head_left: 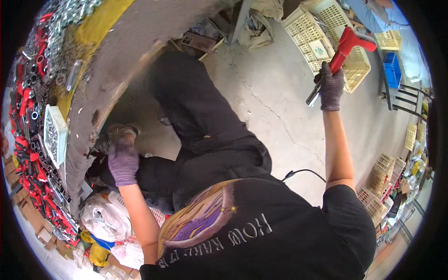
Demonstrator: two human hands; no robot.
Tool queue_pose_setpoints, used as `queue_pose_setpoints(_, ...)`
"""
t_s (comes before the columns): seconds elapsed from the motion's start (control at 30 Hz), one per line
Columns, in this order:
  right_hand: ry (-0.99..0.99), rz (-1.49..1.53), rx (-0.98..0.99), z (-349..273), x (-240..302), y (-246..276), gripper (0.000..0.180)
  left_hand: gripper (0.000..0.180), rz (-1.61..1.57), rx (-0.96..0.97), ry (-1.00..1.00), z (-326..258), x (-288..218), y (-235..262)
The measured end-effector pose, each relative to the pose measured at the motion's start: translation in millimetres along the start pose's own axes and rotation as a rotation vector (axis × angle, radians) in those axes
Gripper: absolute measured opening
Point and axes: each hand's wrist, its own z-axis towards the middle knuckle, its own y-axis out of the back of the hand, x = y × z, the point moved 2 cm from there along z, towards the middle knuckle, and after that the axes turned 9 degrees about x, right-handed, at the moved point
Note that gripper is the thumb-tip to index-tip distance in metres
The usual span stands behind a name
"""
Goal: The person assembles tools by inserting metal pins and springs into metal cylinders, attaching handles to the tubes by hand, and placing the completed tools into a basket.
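Note:
My right hand [332,88], in a dark glove, is raised at the right with its fingers wrapped round a red tool [346,46]. The tool has a T-shaped red head and a metal end showing below my fist. An open cream plastic crate lies just behind it. At the left, my left hand [123,163], in a purple-grey glove, is by my bent leg, near the table edge. Its fingers point away and are blurred, so their grip and anything in them cannot be made out.
The worktable [114,60] curves along the left, heaped with red-handled metal parts [35,172], small hardware and a white tray [55,135]. Cream crates [310,35] lie on the floor ahead. A blue crate [392,70] stands at right. White bags [105,217] sit by my left arm.

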Motion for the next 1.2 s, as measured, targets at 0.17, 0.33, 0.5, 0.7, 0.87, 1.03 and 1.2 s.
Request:
queue_pose_setpoints(0.17, -0.314, -0.077, 0.081, 29, -176, -30, 0.039, 0.045, 2.647, 1.129, -0.710, -56, 111, -114)
queue_pose_setpoints(0.33, -0.733, -0.809, 0.571, -6, -312, -64, 0.074, 0.051, 2.506, 1.548, -1.181, -7, 112, -31)
queue_pose_setpoints(0.5, -0.663, -0.752, 0.373, 0, -346, -84, 0.067, 0.048, 2.801, 1.282, -1.245, 71, 54, -6)
queue_pose_setpoints(0.7, -0.903, -0.698, 0.490, 50, -434, -92, 0.057, 0.045, 3.086, 0.937, -1.275, 121, 28, 8)
queue_pose_setpoints(0.87, -0.909, -0.590, 0.534, 52, -416, -123, 0.037, 0.043, 3.313, 0.654, -1.188, 119, 9, 32)
queue_pose_setpoints(1.03, -0.705, 0.249, 0.294, 34, -340, -128, 0.027, 0.041, 3.455, 0.314, -1.089, 149, -20, 49)
queue_pose_setpoints(1.2, -0.218, 0.254, 0.429, 16, -125, -130, 0.030, 0.039, 3.530, 0.149, -1.006, 137, -98, 74)
